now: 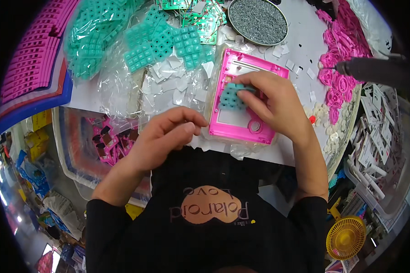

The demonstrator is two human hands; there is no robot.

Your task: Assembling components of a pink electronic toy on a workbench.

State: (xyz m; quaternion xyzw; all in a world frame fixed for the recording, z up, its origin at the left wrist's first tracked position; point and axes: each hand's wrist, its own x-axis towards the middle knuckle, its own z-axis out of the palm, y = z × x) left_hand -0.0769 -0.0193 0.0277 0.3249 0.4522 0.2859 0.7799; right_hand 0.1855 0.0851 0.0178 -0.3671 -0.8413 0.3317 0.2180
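A bright pink plastic casing (217, 109) lies on a plastic-wrapped pad in front of me, its inner side up with a white panel in it. My right hand (278, 98) pinches a teal rubber keypad (231, 98) between thumb and fingers, over the casing's left part. Part of the keypad is hidden under the fingers. At the casing's lower left edge is my left hand (164, 136), loosely bent, with no object visible in it.
Teal keypads (187, 45) and white paper pieces (168, 70) lie left on plastic bags. A round dish of small screws (258, 20) and green circuit boards (205, 27) stand behind. Pink parts (335, 86) lie right, below a dark electric screwdriver (371, 70). Pink panels (34, 50) are stacked left.
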